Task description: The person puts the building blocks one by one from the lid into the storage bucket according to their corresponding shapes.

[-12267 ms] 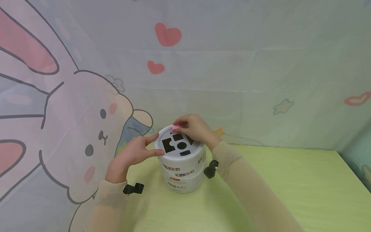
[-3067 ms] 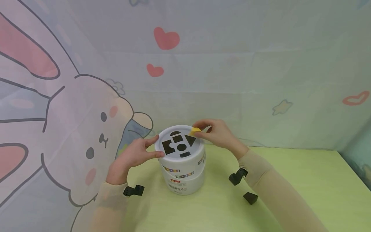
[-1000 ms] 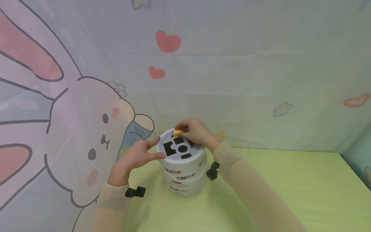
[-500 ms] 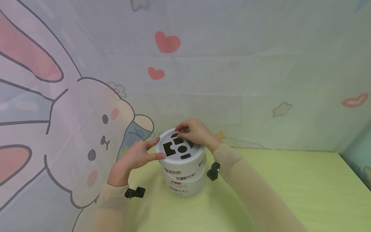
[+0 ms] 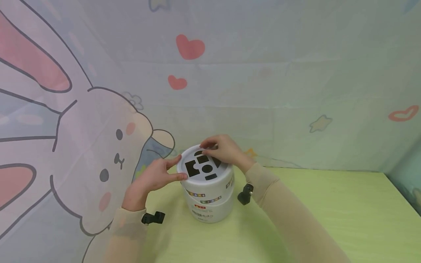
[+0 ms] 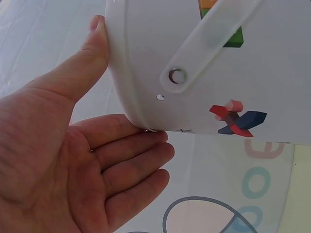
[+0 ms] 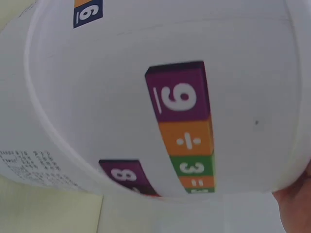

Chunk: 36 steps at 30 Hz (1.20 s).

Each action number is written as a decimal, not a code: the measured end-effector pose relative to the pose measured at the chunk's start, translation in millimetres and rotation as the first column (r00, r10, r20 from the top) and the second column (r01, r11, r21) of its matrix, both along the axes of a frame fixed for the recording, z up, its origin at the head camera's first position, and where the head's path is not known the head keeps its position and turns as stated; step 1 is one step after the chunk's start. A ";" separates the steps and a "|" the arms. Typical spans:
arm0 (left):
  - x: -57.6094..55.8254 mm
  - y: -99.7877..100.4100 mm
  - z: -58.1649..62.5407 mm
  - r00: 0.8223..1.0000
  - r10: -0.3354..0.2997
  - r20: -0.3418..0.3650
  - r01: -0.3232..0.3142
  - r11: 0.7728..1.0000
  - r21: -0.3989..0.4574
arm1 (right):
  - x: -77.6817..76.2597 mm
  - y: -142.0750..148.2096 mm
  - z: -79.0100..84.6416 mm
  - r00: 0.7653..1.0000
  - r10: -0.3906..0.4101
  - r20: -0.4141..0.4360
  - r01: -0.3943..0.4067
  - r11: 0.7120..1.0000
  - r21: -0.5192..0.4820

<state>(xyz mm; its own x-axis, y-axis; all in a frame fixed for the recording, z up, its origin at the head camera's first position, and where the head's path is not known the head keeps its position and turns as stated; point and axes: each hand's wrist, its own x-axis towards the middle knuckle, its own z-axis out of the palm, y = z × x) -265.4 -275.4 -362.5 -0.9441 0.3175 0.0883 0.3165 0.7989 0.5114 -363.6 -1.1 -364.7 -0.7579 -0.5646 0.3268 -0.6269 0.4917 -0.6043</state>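
Observation:
A white round bucket [image 5: 210,204] with printed coloured number blocks stands on the green table. Its white lid [image 5: 200,177] has several black shaped holes, among them a triangle, a circle and a half-round hole [image 5: 198,153] at the far side. My left hand [image 5: 152,175] steadies the lid's left edge with straight thumb and index finger; in the left wrist view the other fingers [image 6: 131,170] extend below the rim. Over the far part of the lid, my right hand [image 5: 225,149] has loosely bent fingertips beside the half-round hole, with nothing visible between them.
A clear carrying handle [image 6: 204,43] is fixed to the bucket's side. The green table [image 5: 329,204] stretches to the right. Behind it hangs a cloth backdrop [image 5: 246,84] with a rabbit, hearts and stars. A small black camera sits on each wrist.
A second ago the right hand held a yellow block at the half-round hole; the block is now out of sight. About twelve seconds ago that hand held a pink block there. The left hand stays put.

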 end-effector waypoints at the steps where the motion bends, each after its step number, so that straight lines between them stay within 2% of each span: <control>1: 0.0 0.4 -0.2 1.000 0.000 0.000 0.000 1.000 0.000 | 0.4 2.4 -0.8 1.000 0.000 0.002 0.000 1.000 -0.014; 8: -0.3 3.3 0.8 1.000 0.004 0.002 -0.004 1.000 0.007 | 8.6 29.2 -7.7 0.999 -0.013 0.043 0.018 0.992 -0.128; 17: -1.7 -0.8 -1.4 1.000 0.006 0.008 -0.006 1.000 0.018 | 26.6 77.1 -27.2 0.997 -0.027 0.073 0.046 0.960 -0.275; 27: -1.4 -1.1 -0.4 1.000 0.001 0.011 -0.002 1.000 0.029 | 38.9 135.6 -68.1 0.996 -0.049 0.079 0.067 0.966 -0.248; 36: -1.4 -2.0 -0.8 1.000 0.004 0.018 -0.005 0.999 0.037 | 61.5 173.5 -108.5 0.987 -0.089 0.130 0.111 0.978 -0.174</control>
<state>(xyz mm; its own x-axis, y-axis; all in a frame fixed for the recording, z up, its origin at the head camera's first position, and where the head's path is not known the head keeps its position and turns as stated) -266.8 -277.4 -363.3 -0.9471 0.3099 0.0831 0.3034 0.7805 0.5465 -302.1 172.4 -473.2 -0.8478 -0.4237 0.3188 -0.4967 0.4242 -0.7572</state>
